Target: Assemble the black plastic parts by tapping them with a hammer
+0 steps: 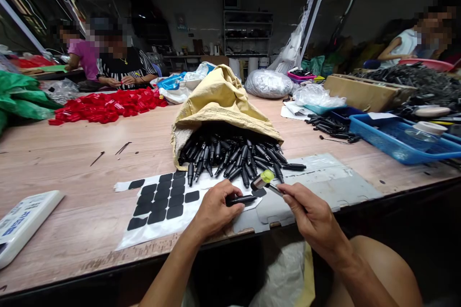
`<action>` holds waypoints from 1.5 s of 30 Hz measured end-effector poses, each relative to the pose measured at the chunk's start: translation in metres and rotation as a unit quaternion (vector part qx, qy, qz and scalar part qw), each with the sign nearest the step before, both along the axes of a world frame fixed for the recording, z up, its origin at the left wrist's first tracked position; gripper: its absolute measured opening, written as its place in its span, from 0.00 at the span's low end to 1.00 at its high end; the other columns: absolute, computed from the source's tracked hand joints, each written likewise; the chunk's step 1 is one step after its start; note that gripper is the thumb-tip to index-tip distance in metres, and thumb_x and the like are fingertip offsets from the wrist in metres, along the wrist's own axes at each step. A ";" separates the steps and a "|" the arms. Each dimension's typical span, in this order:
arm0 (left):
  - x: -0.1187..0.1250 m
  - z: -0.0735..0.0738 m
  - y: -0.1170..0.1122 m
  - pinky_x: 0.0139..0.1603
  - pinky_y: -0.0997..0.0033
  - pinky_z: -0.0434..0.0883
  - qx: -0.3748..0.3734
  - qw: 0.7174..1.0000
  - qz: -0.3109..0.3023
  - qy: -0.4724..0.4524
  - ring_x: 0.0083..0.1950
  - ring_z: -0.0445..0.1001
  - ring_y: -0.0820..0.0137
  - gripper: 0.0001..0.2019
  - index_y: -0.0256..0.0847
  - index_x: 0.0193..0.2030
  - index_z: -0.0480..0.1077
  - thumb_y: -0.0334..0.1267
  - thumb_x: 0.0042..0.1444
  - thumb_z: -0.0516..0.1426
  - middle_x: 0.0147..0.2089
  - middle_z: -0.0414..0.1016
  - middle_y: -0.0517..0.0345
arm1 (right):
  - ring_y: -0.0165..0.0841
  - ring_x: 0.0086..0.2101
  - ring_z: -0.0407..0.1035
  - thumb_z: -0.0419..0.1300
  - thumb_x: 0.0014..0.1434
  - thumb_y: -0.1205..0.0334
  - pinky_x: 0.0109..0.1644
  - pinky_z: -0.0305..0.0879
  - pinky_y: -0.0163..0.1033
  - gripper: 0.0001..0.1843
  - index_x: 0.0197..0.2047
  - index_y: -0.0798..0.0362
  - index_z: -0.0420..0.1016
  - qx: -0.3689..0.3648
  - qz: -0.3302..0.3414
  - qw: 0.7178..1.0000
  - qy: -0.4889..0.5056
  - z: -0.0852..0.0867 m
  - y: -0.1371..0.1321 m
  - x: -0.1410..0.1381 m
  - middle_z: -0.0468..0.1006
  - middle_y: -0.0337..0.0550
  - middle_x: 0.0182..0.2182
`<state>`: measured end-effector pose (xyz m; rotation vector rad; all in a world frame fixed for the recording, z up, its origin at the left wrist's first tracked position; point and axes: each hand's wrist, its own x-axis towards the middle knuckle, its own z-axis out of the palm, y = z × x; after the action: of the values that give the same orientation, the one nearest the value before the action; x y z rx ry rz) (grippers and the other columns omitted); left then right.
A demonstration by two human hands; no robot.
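Note:
My left hand (pixel 219 204) grips a black pen-shaped plastic part (pixel 242 199), which lies level just above the table's front edge. My right hand (pixel 311 213) is closed around the handle of a small hammer (pixel 261 180) with a yellow-green face on one end of its metal head. The hammer head hovers just above and beyond the black part. Under and left of my left hand lies a white sheet (pixel 135 237) with rows of black rounded squares (pixel 164 195). Behind both hands, many similar black parts (pixel 234 156) spill from a yellow woven sack (pixel 225 100).
A grey board (pixel 324 182) lies under my right side. Red parts (pixel 108 108) are heaped at the back left, and a white device (pixel 27 225) stands at the left edge. At right are a blue tray (pixel 399 146) and a cardboard box (pixel 363 91). Other people sit farther back.

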<state>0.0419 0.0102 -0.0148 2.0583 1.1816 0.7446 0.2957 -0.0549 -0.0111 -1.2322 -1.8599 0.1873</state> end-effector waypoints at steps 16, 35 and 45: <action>0.000 0.001 0.002 0.39 0.71 0.62 -0.003 1.000 -0.009 -0.007 0.39 0.69 0.69 0.07 0.43 0.39 0.79 0.33 0.52 0.63 0.36 0.70 0.60 | 0.31 0.38 0.72 0.54 0.67 0.74 0.42 0.68 0.36 0.27 0.65 0.42 0.70 0.070 -0.062 0.992 -0.087 -0.003 -0.017 -0.025 0.76 0.43 0.38; -0.003 0.000 0.004 0.37 0.70 0.65 -0.113 0.982 0.052 -0.143 0.36 0.69 0.66 0.24 0.39 0.36 0.74 0.55 0.68 0.47 0.34 0.72 0.56 | 0.35 0.40 0.72 0.59 0.66 0.65 0.46 0.70 0.43 0.12 0.49 0.46 0.80 0.053 0.017 0.987 -0.150 -0.018 0.020 0.037 0.79 0.43 0.39; -0.001 0.005 -0.001 0.40 0.70 0.65 -0.124 0.979 0.056 -0.153 0.38 0.69 0.67 0.23 0.39 0.35 0.72 0.54 0.69 0.47 0.34 0.71 0.57 | 0.37 0.41 0.69 0.59 0.65 0.65 0.46 0.66 0.46 0.11 0.48 0.47 0.79 0.050 0.005 0.991 -0.124 -0.029 0.030 0.034 0.77 0.43 0.39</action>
<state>0.0408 0.0091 -0.0096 1.6182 1.1554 0.8831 0.3296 -0.0244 -0.0400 -1.2203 -2.0621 -0.0561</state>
